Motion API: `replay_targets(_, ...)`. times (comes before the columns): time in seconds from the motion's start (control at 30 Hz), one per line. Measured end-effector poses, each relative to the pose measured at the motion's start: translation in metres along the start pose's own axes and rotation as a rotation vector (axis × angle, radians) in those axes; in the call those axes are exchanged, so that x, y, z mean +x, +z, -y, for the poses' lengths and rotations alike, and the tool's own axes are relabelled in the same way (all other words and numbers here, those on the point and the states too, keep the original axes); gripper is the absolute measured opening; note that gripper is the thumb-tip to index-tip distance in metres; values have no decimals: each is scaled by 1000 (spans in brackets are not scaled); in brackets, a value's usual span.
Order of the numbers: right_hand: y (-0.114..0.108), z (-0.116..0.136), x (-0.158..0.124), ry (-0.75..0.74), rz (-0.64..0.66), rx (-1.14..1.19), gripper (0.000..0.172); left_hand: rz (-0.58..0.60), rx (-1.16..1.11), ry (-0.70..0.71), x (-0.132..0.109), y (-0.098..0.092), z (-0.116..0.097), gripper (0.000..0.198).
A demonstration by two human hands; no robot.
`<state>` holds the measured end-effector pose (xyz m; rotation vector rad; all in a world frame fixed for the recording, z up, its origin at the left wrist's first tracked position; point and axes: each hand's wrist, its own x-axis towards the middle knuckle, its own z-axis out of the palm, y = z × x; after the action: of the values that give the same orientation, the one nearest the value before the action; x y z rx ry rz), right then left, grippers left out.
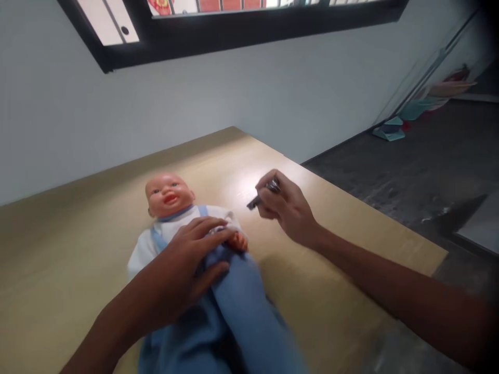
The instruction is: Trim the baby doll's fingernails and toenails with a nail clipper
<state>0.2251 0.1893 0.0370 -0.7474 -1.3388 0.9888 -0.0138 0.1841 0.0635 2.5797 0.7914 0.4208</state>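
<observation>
The right hand (284,206) is gripping one dark tool (254,201), which is jutting from it toward 8 o'clock, its long axis running 8 to 2. One doll (234,275) is lying face-up on one table (86,244), at that hand's 8 o'clock, its head pointing to 11. The left hand (195,254), fingers loosely spread, is resting on the doll's front.

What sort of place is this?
Probably a plain indoor room, perhaps in a home or school; I can't tell which. A wood-look table, with a doll lying on it, stands by a pale wall below a dark-framed window.
</observation>
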Motion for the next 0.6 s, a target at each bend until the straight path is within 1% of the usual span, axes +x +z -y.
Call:
replay_targets(0.07, 2, -1, 4, 76, -3, -57, 36, -52, 107, -27, -27, 9, -26, 45)
replay_targets(0.13, 4, 3, 0, 113, 11, -126, 37, -44, 135, -24, -54, 19, -58, 41)
replay_targets(0.17, 6, 9, -6, 110, 11, -158, 35, -26, 129, -12, -67, 25, -75, 39)
replay_targets(0.23, 6, 27, -28, 71, 11, -231, 26, 9, 115, 33, -90, 38, -107, 38)
replay_targets(0.3, 3, 51, -62, 24, 6, -341, 20, -12, 125, 62, -108, 56, -128, 40)
replay_targets(0.33, 1, 61, -83, 4, -36, -361, 19, -69, 130, 55, -114, 67, -133, 39)
replay_targets(0.4, -3, 73, -126, 20, -111, -322, 23, -247, 123, 9, -122, 90, -134, 26)
replay_targets(0.43, -4, 75, -147, 19, -140, -257, 26, -334, 96, 45, -124, 100, -131, 21)
replay_targets(0.47, -3, 74, -165, 15, -151, -151, 29, -416, 82, 113, -126, 110, -127, 18)
replay_targets(0.5, 0, 72, -181, -19, -180, -8, 34, -486, 71, 185, -128, 118, -122, 17)
replay_targets(0.53, 4, 69, -193, -47, -189, 98, 37, -532, 55, 226, -129, 124, -118, 17)
replay_targets(0.57, 10, 66, -202, -42, -175, 150, 40, -554, 21, 222, -131, 129, -114, 18)
replay_targets(0.6, 16, 65, -208, -29, -165, 165, 42, -575, -17, 183, -133, 133, -112, 21)
